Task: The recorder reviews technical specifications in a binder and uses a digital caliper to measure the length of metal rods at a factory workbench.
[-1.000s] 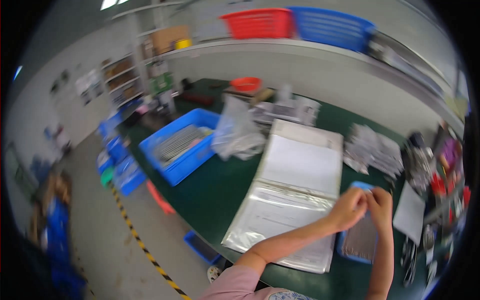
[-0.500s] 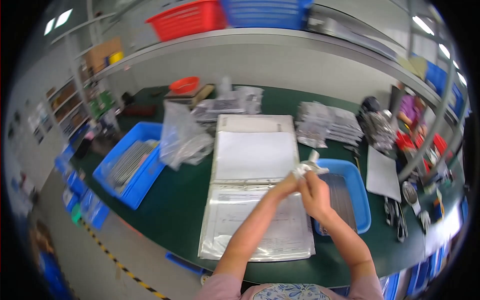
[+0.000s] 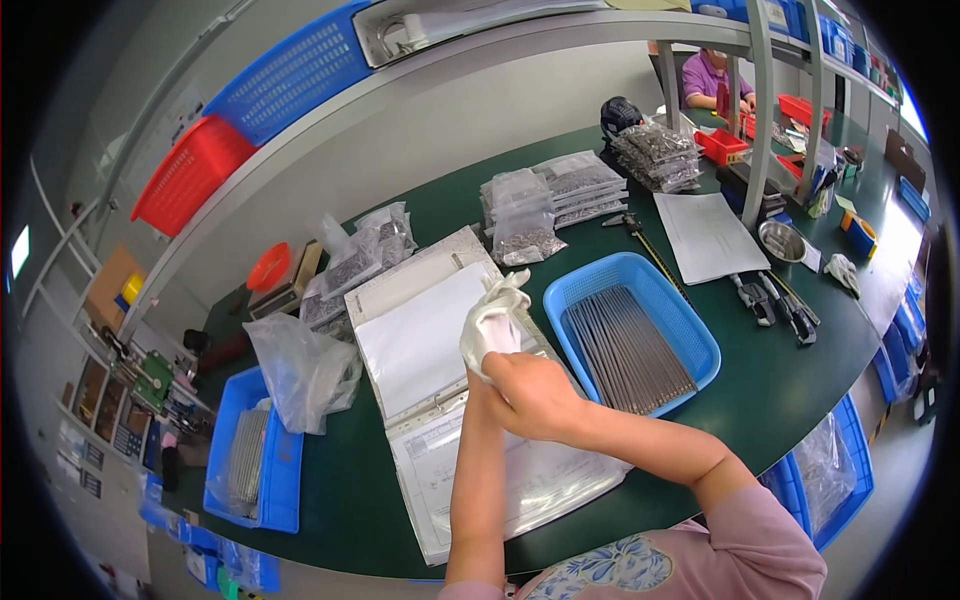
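A white fabric glove (image 3: 492,322) covers my left hand (image 3: 487,345) over the open binder, its finger ends loose and bent. The cloth hides how my left fingers are held. My bare right hand (image 3: 535,395) is closed on the glove's cuff at the left wrist. Beneath both hands lies the ring binder (image 3: 410,262), with a white sheet on its upper half and clear sleeves with printed pages on the lower half. Right of the hands, a light blue basket (image 3: 709,352) holds a row of thin dark metal rods (image 3: 625,350).
A blue bin (image 3: 285,485) with rods and a clear plastic bag (image 3: 305,370) lie left. Bagged small parts (image 3: 580,185), a caliper (image 3: 650,250), papers (image 3: 705,238) and a metal bowl (image 3: 781,241) sit behind and right. A shelf (image 3: 500,45) spans overhead; another person (image 3: 705,80) sits far right.
My view has swung right and tilted. The glove has been drawn further over my left hand, while my right hand keeps hold near the wrist.
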